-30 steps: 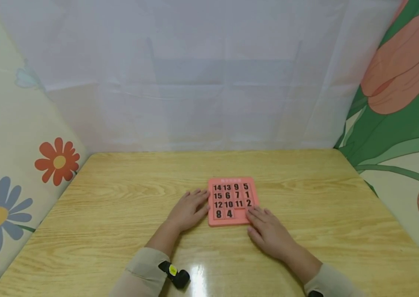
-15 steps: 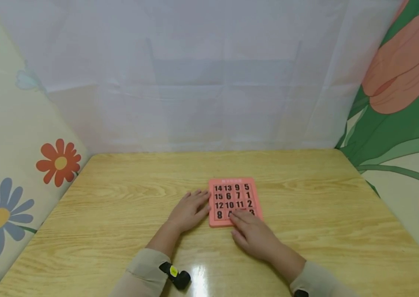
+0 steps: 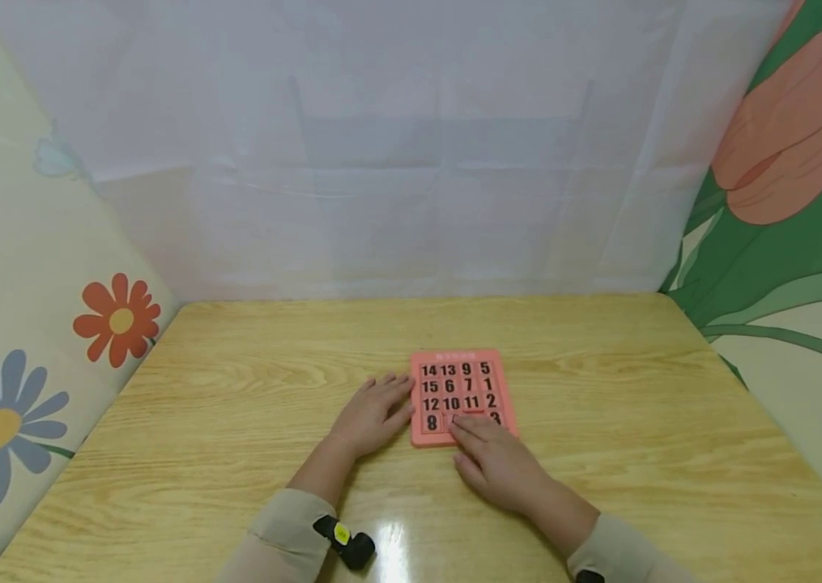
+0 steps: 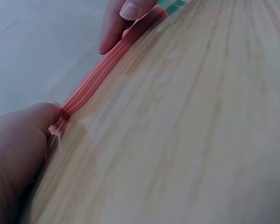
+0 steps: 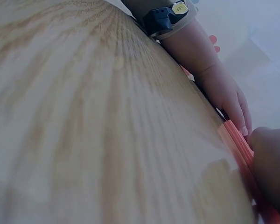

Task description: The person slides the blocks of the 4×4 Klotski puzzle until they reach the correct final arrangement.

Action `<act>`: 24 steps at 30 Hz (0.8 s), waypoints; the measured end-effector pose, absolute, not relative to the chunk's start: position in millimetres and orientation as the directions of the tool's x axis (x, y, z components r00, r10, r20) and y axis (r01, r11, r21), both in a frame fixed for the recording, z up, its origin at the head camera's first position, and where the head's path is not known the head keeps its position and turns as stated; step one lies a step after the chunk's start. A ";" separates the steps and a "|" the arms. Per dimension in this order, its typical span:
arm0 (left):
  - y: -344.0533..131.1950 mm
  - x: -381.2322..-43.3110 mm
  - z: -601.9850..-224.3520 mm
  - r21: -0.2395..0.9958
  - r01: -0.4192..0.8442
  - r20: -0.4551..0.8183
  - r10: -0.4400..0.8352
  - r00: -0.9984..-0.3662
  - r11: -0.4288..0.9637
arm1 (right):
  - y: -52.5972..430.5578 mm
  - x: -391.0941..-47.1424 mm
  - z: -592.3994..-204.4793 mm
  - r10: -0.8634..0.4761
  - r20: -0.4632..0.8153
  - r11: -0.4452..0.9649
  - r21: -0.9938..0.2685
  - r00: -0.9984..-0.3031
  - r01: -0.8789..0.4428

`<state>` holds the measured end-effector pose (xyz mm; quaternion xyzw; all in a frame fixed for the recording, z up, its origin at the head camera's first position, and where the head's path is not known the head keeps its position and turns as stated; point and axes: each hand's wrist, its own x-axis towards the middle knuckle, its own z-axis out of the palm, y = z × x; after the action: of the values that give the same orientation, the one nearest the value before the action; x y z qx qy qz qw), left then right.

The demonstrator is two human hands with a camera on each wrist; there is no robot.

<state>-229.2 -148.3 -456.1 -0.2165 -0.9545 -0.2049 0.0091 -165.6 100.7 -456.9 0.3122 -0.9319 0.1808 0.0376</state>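
A pink sliding number puzzle (image 3: 504, 389) with black-numbered tiles lies flat on the wooden table. My left hand (image 3: 367, 417) rests beside it, its extended fingertips at the left rim. The left thumb (image 4: 25, 140) meets the puzzle's ribbed side in the left wrist view. My right hand (image 3: 504, 465) lies over the bottom row with straight fingers, fingertips on the tile marked 4, hiding most of that number. The 8 tile (image 3: 432, 423) shows to the left of those fingers and part of the 3 tile (image 3: 496, 419) to their right.
The wooden table (image 3: 250, 356) reaches back to a white cloth (image 3: 411, 202). Flower-patterned sheets (image 3: 17, 243) hang at both sides. A black strap device (image 3: 352, 546) sits on the left sleeve, near the table's front.
My right hand has moved left from the puzzle's lower right corner to the 4 tile, uncovering part of the 3. Over the last half second it stays nearly in place. My left hand stays still.
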 end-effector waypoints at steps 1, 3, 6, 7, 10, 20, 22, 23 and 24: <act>-148.3 -229.1 -456.0 0.387 0.418 0.106 0.411 -0.905 0.822 | 101.7 -165.5 -457.0 -0.566 0.183 0.741 -0.313 -0.804 -0.593; -148.3 -228.9 -455.6 0.388 0.419 0.100 0.415 -0.904 0.821 | 104.2 -165.4 -457.3 -0.560 0.183 0.746 -0.313 -0.808 -0.588; -148.4 -228.5 -455.0 0.389 0.421 0.096 0.418 -0.903 0.819 | 108.2 -165.5 -457.8 -0.549 0.190 0.752 -0.313 -0.814 -0.580; -148.4 -228.4 -454.8 0.391 0.420 0.095 0.418 -0.903 0.819 | 109.5 -165.5 -457.8 -0.546 0.192 0.753 -0.314 -0.815 -0.578; -148.4 -228.5 -454.6 0.392 0.420 0.095 0.418 -0.904 0.818 | 113.1 -165.4 -457.4 -0.536 0.199 0.760 -0.310 -0.820 -0.572; -148.7 -228.6 -455.3 0.389 0.422 0.099 0.419 -0.903 0.819 | 119.6 -165.7 -458.5 -0.526 0.258 0.758 -0.290 -0.811 -0.584; -148.6 -228.5 -455.2 0.387 0.424 0.100 0.420 -0.902 0.819 | 120.6 -165.7 -458.7 -0.524 0.265 0.757 -0.290 -0.810 -0.585; -148.6 -228.6 -455.2 0.387 0.424 0.100 0.420 -0.902 0.819 | 121.0 -165.8 -458.9 -0.522 0.266 0.758 -0.291 -0.811 -0.583; -148.5 -228.5 -455.0 0.388 0.425 0.100 0.421 -0.902 0.818 | 121.2 -165.7 -458.7 -0.519 0.267 0.759 -0.293 -0.812 -0.582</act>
<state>-228.5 -148.5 -455.0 -0.2216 -0.9534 -0.2046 0.0050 -165.7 121.2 -458.7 0.2947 -0.9339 0.1837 0.0848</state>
